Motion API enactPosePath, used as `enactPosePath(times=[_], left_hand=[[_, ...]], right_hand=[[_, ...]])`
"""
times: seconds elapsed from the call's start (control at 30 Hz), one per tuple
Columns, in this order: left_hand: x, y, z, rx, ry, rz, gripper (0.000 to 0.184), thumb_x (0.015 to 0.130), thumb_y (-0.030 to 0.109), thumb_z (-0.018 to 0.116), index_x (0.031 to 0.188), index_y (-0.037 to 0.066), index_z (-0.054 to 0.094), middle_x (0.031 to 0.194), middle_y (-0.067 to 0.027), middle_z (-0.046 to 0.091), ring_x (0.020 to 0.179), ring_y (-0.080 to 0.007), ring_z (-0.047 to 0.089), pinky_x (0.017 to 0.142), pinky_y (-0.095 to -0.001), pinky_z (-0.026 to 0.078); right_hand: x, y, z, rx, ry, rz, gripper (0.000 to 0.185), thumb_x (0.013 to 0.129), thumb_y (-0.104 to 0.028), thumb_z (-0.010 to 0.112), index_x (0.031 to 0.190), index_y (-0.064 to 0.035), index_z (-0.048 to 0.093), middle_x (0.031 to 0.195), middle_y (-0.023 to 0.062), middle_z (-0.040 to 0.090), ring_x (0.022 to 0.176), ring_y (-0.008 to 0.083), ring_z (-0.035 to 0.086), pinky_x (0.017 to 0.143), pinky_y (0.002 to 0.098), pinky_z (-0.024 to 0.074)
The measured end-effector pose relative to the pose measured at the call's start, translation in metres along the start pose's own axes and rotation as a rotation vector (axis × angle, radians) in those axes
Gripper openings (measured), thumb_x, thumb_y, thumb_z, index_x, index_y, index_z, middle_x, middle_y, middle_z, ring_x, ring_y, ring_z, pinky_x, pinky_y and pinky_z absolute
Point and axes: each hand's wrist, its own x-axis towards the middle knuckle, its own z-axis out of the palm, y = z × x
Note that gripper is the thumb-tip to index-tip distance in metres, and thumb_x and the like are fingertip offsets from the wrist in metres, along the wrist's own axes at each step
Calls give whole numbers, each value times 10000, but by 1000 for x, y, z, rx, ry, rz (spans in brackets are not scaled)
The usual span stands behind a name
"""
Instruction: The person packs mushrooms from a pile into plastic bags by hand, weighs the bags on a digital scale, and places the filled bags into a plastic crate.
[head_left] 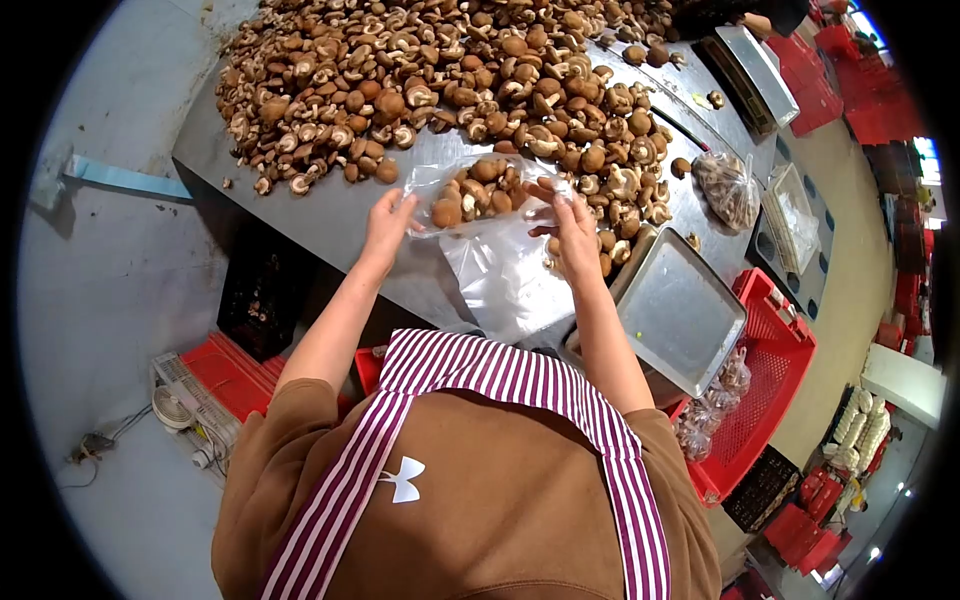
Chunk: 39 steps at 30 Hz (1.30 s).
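A clear plastic bag with several brown mushrooms in it lies at the near edge of the mushroom heap. My left hand pinches the bag's left edge between thumb and fingers. On the opposite side, my right hand has its fingers curled at the bag's right edge, holding the film. Below the filled bag, a stack of flat clear bags lies on the metal table at its front edge. Loose mushrooms sit just beyond my right hand.
A large mushroom heap covers the back of the metal table. To the right are a metal tray, a red crate with filled bags, another filled bag and a scale. A person's arm shows at the far right.
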Motion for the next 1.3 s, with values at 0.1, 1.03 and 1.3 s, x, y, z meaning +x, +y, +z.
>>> enactPosePath(times=[0.1,1.03,1.3], left_hand=[[5,-5,-7,50,248,236,159,985,134,545,913,19,627,851,-34,654,763,-111,623,711,-253,485],[-91,79,302,-40,-904,228,511,963,80,576,1457,66,446,1352,-105,580,788,-81,635,692,-239,512],[-110,79,295,188,-655,406,269,898,146,714,1139,49,643,904,31,635,774,-44,552,705,-220,465]], right_hand=[[-6,1,-17,-45,65,-12,328,1063,-219,413,1279,-31,572,1219,105,675,892,147,661,740,292,542],[-276,-84,-169,-201,1056,-358,237,1008,-131,513,1171,-27,651,1097,69,699,843,86,610,726,240,477],[-276,-83,-171,-319,905,-313,230,965,-165,621,1137,-15,647,1053,48,665,930,98,581,775,244,441]])
